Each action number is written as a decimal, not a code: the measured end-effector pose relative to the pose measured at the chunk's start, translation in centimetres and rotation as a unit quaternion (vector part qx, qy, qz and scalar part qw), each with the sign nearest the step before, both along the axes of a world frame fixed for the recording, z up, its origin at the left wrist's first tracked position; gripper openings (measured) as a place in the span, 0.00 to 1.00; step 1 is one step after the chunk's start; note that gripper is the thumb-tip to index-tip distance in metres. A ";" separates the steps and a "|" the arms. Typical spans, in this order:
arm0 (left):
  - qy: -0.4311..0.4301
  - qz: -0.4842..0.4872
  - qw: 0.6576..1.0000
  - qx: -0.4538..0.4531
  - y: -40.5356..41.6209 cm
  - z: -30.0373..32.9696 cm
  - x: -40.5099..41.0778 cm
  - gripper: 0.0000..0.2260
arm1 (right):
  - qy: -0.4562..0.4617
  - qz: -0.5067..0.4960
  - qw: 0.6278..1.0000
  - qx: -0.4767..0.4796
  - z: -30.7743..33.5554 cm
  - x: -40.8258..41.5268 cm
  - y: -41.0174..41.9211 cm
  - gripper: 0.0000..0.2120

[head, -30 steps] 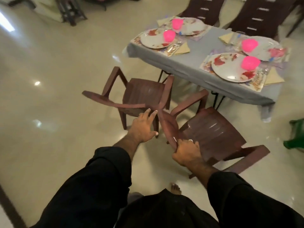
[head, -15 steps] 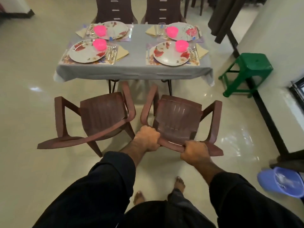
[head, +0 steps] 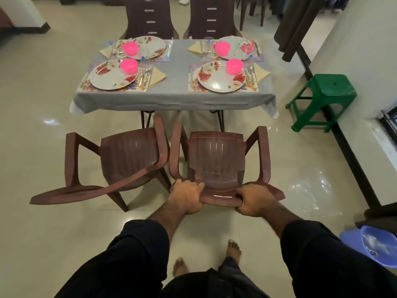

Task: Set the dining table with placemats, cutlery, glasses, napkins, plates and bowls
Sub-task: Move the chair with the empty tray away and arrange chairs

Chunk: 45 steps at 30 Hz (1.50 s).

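At the bottom of the frame two bare feet (head: 233,248) stand on the glossy floor (head: 43,222), just behind the chair. Above them, both hands hold the top edge of the right chair (head: 217,160): the left hand (head: 186,197) has its grip curled round the backrest rim, and the right hand (head: 254,201) has its grip wrapped round the same rim further right. Just left of it the second chair (head: 129,160) stands skewed, its near armrest almost touching the held chair's arm.

Beyond, in the upper middle, the tabletop (head: 178,97) under a grey cloth looks fully set: four floral plates, one being the near right plate (head: 221,77), each with a pink bowl (head: 234,66), on placemats with folded napkins, cutlery and glasses.

Pushed forward now, the chair could snag its neighbour's armrest, or knock the table legs and jolt the glasses. The smooth floor may let it slide too fast.
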<state>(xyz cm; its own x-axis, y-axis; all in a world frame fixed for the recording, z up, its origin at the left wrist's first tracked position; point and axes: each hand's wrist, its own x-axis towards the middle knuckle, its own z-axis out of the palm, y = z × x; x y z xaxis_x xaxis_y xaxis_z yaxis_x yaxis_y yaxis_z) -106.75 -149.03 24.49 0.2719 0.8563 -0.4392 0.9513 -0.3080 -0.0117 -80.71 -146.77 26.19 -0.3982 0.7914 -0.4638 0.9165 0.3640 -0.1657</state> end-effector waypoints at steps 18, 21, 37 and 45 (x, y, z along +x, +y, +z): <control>-0.034 0.073 0.997 -0.007 9.8 -0.6 5.3 0.21 | 0.020 0.017 1.000 0.006 0.3 6.0 11.7 0.26; -0.037 0.064 0.997 -0.011 10.4 -0.2 5.1 0.21 | 0.021 0.012 1.000 0.003 0.3 5.9 12.3 0.25; 0.021 0.153 0.987 -0.040 12.2 -0.7 6.3 0.14 | -0.055 -0.054 0.997 -0.001 0.3 6.4 13.7 0.24; 0.002 0.148 0.988 -0.042 10.2 -0.7 6.3 0.10 | -0.066 -0.054 0.996 -0.022 0.1 6.7 11.7 0.15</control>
